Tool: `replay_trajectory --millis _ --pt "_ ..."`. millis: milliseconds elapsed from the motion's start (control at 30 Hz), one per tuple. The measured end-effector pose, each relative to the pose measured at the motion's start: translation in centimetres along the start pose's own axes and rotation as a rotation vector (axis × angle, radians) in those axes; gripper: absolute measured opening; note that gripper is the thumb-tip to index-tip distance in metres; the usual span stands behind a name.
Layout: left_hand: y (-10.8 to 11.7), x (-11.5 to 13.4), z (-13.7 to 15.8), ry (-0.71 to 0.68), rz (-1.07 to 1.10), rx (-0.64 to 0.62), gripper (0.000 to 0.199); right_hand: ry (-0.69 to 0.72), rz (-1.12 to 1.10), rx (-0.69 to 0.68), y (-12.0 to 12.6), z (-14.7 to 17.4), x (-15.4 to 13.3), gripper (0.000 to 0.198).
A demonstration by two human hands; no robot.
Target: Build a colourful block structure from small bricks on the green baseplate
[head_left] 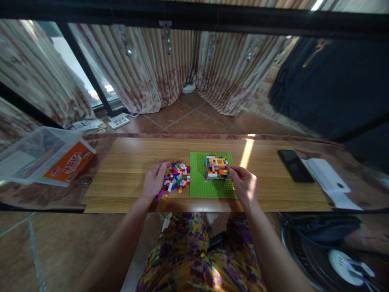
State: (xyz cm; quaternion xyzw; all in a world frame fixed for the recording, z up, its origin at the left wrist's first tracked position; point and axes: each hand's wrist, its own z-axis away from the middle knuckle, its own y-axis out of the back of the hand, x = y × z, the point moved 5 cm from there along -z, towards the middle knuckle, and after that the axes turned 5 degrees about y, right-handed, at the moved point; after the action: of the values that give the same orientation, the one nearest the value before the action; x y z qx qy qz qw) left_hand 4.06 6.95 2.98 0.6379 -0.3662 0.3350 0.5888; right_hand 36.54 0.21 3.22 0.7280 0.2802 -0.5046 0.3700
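A block built of many small coloured toy bricks (216,168) stands on a green studded baseplate (197,186). My right hand (245,184) is at its right side, thumb and fingers pinched together at the block's edge. Whatever is between those fingertips is too small or hidden to make out. Left of the baseplate lies a loose pile of mixed coloured bricks (176,176). My left hand (154,180) rests against the pile's left edge, its fingers stretched out and holding nothing that I can see.
On the wooden board (127,162), a black phone (295,165) lies to the right beside a white box-like item (328,178). A clear plastic bin (36,138) with an orange label stands at the far left. Sunlight strikes the board right of the baseplate.
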Motion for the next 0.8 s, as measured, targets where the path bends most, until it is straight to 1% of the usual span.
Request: replay_trajectory --millis 167,333,500,567,667,733,800 --pt "0.0 0.0 0.0 -0.007 -0.004 0.003 0.045 -0.109 -0.125 0.010 -0.3 -0.2 0.7 0.036" --pt "0.0 0.1 0.0 -0.011 -0.006 0.007 0.046 -0.112 -0.119 -0.027 -0.3 -0.4 0.9 0.035" --pt "0.0 0.1 0.0 -0.019 0.008 0.003 0.045 -0.138 -0.103 -0.065 -0.2 -0.8 1.4 0.042" --pt "0.0 0.0 0.0 -0.019 0.013 0.012 0.044 -0.151 -0.110 -0.042 0.1 -0.6 1.6 0.045" --pt "-0.1 -0.1 0.0 -0.022 0.019 0.011 0.043 -0.129 -0.085 0.060 1.2 0.0 1.4 0.044" --pt "-0.1 -0.2 0.0 -0.026 0.026 0.008 0.043 -0.089 -0.056 0.113 1.7 0.7 0.8 0.040" --pt "-0.1 -0.2 -0.1 -0.025 0.029 0.008 0.043 -0.040 -0.039 0.130 1.6 1.6 -0.4 0.034"
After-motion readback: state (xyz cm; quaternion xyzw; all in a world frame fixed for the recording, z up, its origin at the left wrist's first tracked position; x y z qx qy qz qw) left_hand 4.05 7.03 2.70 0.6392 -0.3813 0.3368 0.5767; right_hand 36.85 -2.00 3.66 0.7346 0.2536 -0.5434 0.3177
